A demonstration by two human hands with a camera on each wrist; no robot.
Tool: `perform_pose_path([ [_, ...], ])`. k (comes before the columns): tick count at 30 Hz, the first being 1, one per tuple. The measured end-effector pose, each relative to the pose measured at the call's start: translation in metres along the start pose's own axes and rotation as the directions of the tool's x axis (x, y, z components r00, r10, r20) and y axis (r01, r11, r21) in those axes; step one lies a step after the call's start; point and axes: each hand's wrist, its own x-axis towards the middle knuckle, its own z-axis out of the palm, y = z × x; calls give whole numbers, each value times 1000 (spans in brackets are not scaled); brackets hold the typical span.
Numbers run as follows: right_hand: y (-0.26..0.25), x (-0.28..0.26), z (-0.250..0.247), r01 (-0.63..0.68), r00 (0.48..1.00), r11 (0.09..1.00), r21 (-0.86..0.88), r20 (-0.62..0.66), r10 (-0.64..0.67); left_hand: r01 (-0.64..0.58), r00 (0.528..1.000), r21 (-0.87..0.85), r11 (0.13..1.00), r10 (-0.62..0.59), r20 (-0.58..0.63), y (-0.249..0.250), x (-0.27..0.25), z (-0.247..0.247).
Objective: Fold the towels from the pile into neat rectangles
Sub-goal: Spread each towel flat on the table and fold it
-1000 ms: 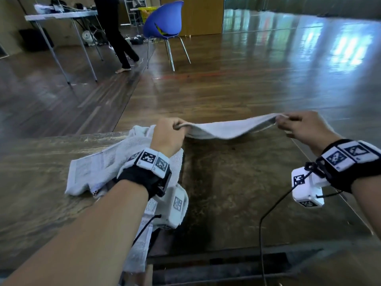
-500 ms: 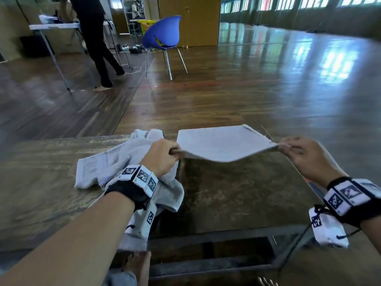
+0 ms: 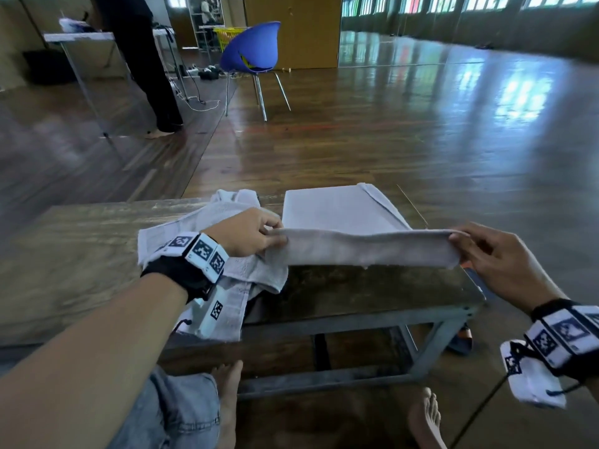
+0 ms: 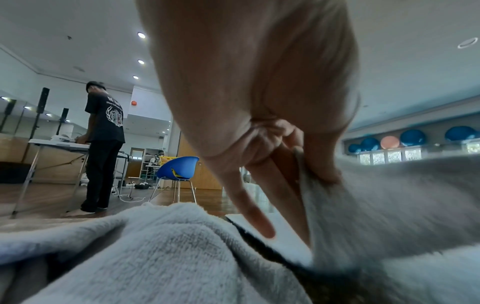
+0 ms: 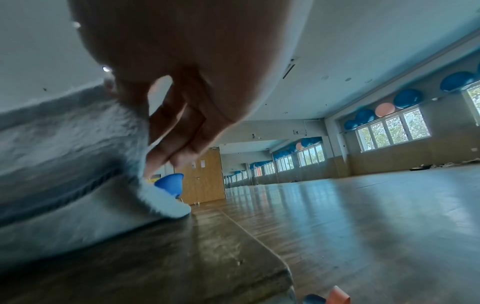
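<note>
Towel (image 3: 340, 218) now laid flat, near edge left-right | left hand (image 3: 249, 233), right hand (image 3: 499, 257) pinch its corners

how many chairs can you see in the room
1: a blue chair with thin metal legs stands on the wooden floor beyond the table, near the wooden doors. More could be hidden outside these views.

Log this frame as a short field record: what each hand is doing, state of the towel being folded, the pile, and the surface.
left hand: pinches the near-left end of the towel
right hand: pinches the near-right end
towel in the grip: far part flat on the table, near fold lifted and stretched between the hands
towel pile: crumpled, left of the held towel, under the left wrist
table: worn wood top, metal frame
</note>
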Motion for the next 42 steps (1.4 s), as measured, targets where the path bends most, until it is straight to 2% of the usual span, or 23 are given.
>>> perform_pose_path([
  [2, 1, -3, -6, -32, 975, 999, 21, 220, 26, 112, 967, -59, 992, -95, 237, 2, -6, 2],
  [3, 1, -6, -9, -82, 924, 996, 22, 376, 68, 173, 921, -67, 983, -137, 365, 2, -8, 4],
  [4, 1, -8, -10, -155, 831, 988, 3, 541, 129, 236, 861, -63, 970, -179, 476, 3, -10, 8],
  [5, 2, -11, -9, -234, 700, 971, -36, 688, 194, 303, 792, -45, 952, -225, 568, 4, -12, 13],
  [7, 4, -15, -5, -351, 438, 927, -135, 851, 290, 364, 671, 17, 931, -275, 689, 7, -14, 22],
  [8, 4, -14, -3, -369, 364, 911, -184, 873, 324, 358, 646, 33, 933, -273, 712, 8, -13, 26],
  [9, 2, -12, 0, -371, 343, 901, -226, 868, 359, 346, 652, 25, 938, -259, 712, 10, -10, 29],
  [10, 0, -9, 2, -358, 382, 900, -247, 841, 383, 325, 693, 2, 946, -240, 680, 11, -6, 32],
  [12, -1, 3, 10, -286, 567, 927, -243, 737, 369, 238, 830, -25, 971, -190, 524, 14, 6, 36],
  [14, 0, 17, 21, -180, 748, 942, -284, 582, 318, 111, 933, 36, 993, -116, 340, 19, 21, 41],
  [15, 1, 23, 28, -148, 806, 938, -313, 511, 298, 59, 961, 81, 995, -79, 266, 22, 29, 45],
  [17, 1, 35, 44, -127, 857, 930, -344, 434, 278, 9, 983, 156, 988, -37, 179, 30, 46, 55],
  [19, 3, 44, 61, -131, 834, 915, -382, 457, 309, -6, 984, 185, 983, -27, 178, 37, 63, 68],
  [22, 16, 56, 73, -156, 724, 810, -565, 492, 483, -9, 973, 268, 963, -53, 223, 39, 88, 89],
  [25, 32, 63, 67, -235, 691, 589, -773, 293, 661, 40, 969, 363, 931, -125, 215, 33, 104, 103],
  [27, 37, 66, 62, -322, 724, 518, -792, 146, 674, 63, 973, 390, 919, -143, 180, 28, 112, 109],
  [28, 39, 68, 62, -324, 769, 558, -764, 131, 626, 69, 974, 397, 915, -147, 169, 27, 116, 110],
  [30, 38, 73, 66, -267, 820, 735, -623, 255, 513, 78, 972, 407, 910, -159, 170, 25, 121, 111],
  [31, 37, 74, 69, -231, 805, 802, -551, 354, 476, 79, 970, 414, 907, -167, 178, 25, 123, 111],
  [32, 36, 74, 71, -202, 766, 820, -536, 436, 473, 80, 967, 422, 903, -173, 188, 24, 124, 111],
  [34, 38, 75, 71, -178, 697, 739, -649, 447, 561, 79, 962, 432, 899, -183, 205, 23, 123, 111],
  [37, 44, 75, 61, -280, 695, 602, -748, 274, 665, 75, 958, 434, 898, -186, 220, 24, 121, 109],
  [42, 24, 70, 55, -264, 786, 677, -687, 253, 564, 65, 964, 336, 940, -147, 222, 22, 104, 91],
])
